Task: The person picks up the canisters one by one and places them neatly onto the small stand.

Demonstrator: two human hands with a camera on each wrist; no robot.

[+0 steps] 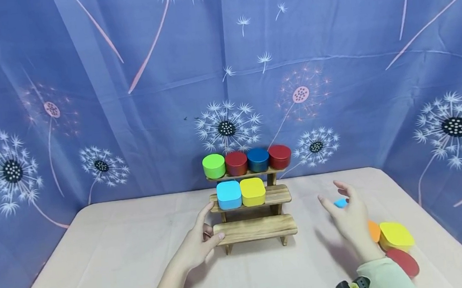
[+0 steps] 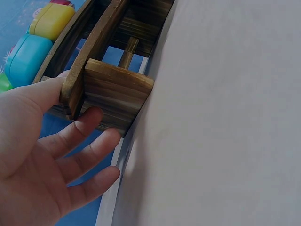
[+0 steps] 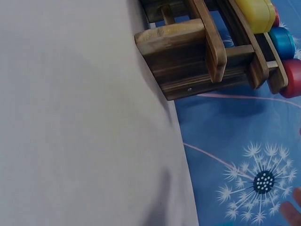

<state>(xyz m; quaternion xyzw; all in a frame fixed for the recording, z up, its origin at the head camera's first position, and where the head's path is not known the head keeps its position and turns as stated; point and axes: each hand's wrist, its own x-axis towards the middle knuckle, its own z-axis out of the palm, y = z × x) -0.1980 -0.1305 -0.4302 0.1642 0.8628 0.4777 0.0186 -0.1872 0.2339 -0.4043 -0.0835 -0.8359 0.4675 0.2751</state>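
Observation:
A wooden three-step display rack (image 1: 254,228) stands at the table's middle. My left hand (image 1: 195,246) holds its left end, thumb on the bottom step and fingers at the side; the other fingers spread free in the left wrist view. On the middle step sit a light blue box (image 1: 229,196) and a yellow box (image 1: 253,192). The top step carries a green tin (image 1: 214,166), a red tin (image 1: 236,164), a dark blue tin (image 1: 258,160) and another red tin (image 1: 280,157). My right hand (image 1: 351,220), fingers loosely bent and holding nothing, is right of the rack, partly hiding a blue piece (image 1: 340,203).
By my right forearm lie an orange piece (image 1: 374,231), partly hidden, a yellow box (image 1: 396,235) and a red round tin (image 1: 403,262). A blue dandelion-print cloth (image 1: 169,122) hangs behind the pale table (image 1: 111,255).

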